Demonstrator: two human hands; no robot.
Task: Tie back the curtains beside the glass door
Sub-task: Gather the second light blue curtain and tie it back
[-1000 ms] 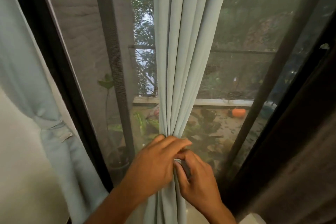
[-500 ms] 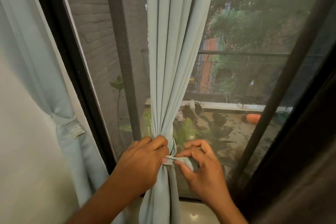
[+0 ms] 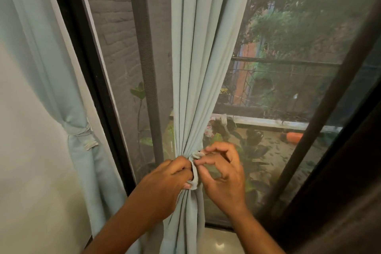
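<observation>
Both hands meet at the gathered curtain (image 3: 191,88), which hangs straight down between them: left hand (image 3: 165,183) curled round the bunched folds, right hand (image 3: 222,173) pinching the tie strap (image 3: 194,173), seemingly its loose end, just beside the left fingers.

Middle curtain (image 3: 191,68) hangs before glass door (image 3: 288,80), gathered to narrow waist low down. Tie-back strap (image 3: 194,173) sits at that waist. Left hand (image 3: 165,187) on left of waist, right hand (image 3: 222,175) on right, both touching strap. Second curtain (image 3: 41,68) far left, against wall (image 3: 26,171), bound by own tie (image 3: 82,132). Door frame post (image 3: 86,68) between curtains.
</observation>
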